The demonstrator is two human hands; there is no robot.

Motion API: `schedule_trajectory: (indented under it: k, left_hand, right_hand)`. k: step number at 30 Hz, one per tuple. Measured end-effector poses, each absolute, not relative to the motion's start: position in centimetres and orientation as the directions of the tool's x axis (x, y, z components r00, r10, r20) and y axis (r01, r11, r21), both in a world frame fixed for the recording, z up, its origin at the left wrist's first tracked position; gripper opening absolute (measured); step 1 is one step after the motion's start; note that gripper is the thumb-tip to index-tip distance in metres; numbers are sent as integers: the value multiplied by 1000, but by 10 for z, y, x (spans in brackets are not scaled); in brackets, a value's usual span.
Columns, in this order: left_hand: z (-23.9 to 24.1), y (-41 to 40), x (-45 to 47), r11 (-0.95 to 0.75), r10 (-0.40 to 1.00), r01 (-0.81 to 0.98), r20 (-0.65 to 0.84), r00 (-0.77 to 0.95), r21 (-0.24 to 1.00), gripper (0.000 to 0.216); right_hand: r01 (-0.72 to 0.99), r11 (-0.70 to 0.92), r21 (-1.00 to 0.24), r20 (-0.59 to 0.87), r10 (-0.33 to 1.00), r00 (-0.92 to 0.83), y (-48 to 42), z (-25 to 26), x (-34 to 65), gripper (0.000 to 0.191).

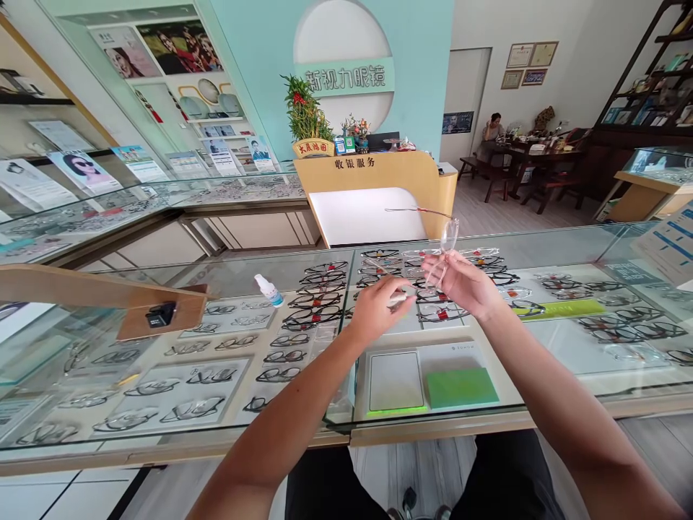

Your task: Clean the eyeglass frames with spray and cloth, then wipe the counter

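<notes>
Above the glass counter, my right hand point(468, 285) pinches a pair of eyeglasses point(449, 235) with clear lenses. The glasses are tilted on end, one thin temple pointing left over the cash desk. Close by on the left, my left hand point(376, 310) is closed with its fingertips together around a small pale thing whose kind I cannot make out. A gap separates this hand from the lenses. Below both hands, rows of spectacle frames point(319, 297) lie in the display case. A small white spray bottle point(269, 290) with a blue label stands on the glass, left of my hands.
The glass counter point(303, 433) runs across in front of my knees. A wooden piece point(162, 310) with a small black box stands at left. A green box point(460, 388) lies near the front edge. Beyond are a cash desk point(373, 173) and a seated person point(492, 133).
</notes>
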State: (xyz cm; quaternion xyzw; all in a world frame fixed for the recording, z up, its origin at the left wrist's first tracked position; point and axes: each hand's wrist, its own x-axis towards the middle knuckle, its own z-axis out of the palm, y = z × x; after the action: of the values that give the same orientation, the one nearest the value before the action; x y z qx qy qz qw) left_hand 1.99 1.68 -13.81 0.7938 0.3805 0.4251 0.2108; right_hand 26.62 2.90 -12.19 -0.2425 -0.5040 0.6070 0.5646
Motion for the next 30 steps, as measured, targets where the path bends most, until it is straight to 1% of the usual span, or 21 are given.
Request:
schedule_trajectory:
  k: [1,3,5,6,8,10,12,14,16,18,20,21,23,24,25,26,27,28,29,30]
  left_hand:
    - [-137,14,21,-612,785,379,475,398,694,22]
    - [-135,8,23,-562,757,313,325,567,765,22]
    - [-134,2,26,-504,667,311,134,733,806,20]
    - [-134,-1,28,-487,614,331,48,788,808,20]
    - [-134,-7,32,-478,528,395,-103,843,785,22]
    - [-135,-12,37,-492,462,465,-232,856,736,27]
    - [-138,-15,40,-518,423,515,-319,848,683,32]
    - [-140,-16,42,-532,408,530,-348,844,660,33]
    - [-142,-15,42,-533,405,506,-320,856,678,32]
    - [-140,-10,37,-551,427,446,-221,877,705,28]
    - [-132,0,27,-585,524,389,-34,851,711,20]
    - [-126,7,20,-608,598,385,81,798,694,16]
    - [-113,25,-3,-627,744,445,321,586,639,13]
    - [-106,35,-18,-625,779,515,432,454,586,12]
    - [-100,45,-34,-597,784,601,547,295,532,10]
    - [-96,54,-52,-523,756,697,646,111,492,9]
    - [-94,63,-70,-390,704,781,705,-88,487,14]
    - [-94,71,-88,-221,641,826,716,-278,518,26]
    - [-97,79,-105,-56,564,815,692,-451,576,40]
    - [-102,85,-121,76,499,769,643,-580,635,55]
  right_hand:
    - [-464,144,-874,272,937,-221,30,-120,269,23]
    - [-524,137,-841,260,951,-168,31,-117,277,21]
    - [-577,126,-807,237,964,-120,32,-114,285,20]
    - [-600,123,-791,230,967,-105,32,-113,288,20]
    - [-647,123,-752,245,964,-101,32,-112,291,19]
    - [-698,116,-707,281,951,-127,30,-111,291,17]
    - [-735,100,-670,309,938,-154,28,-110,290,15]
    - [-750,86,-655,319,932,-171,27,-109,288,15]
    - [-750,80,-656,320,930,-181,26,-108,288,17]
    - [-745,82,-662,323,928,-185,27,-109,288,19]
    - [-739,90,-668,329,926,-185,27,-110,288,21]
    - [-734,95,-672,331,925,-184,28,-111,289,21]
    - [-720,104,-686,328,928,-178,28,-112,290,23]
    - [-710,108,-696,322,930,-175,28,-112,290,23]
    - [-698,111,-707,315,934,-169,28,-112,290,24]
    - [-688,116,-717,307,938,-162,28,-112,290,25]
    - [-678,120,-726,301,941,-156,28,-112,291,26]
    - [-668,123,-733,297,943,-152,28,-112,291,26]
    - [-662,125,-739,293,944,-149,28,-112,291,27]
    - [-658,125,-743,290,945,-148,28,-113,290,28]
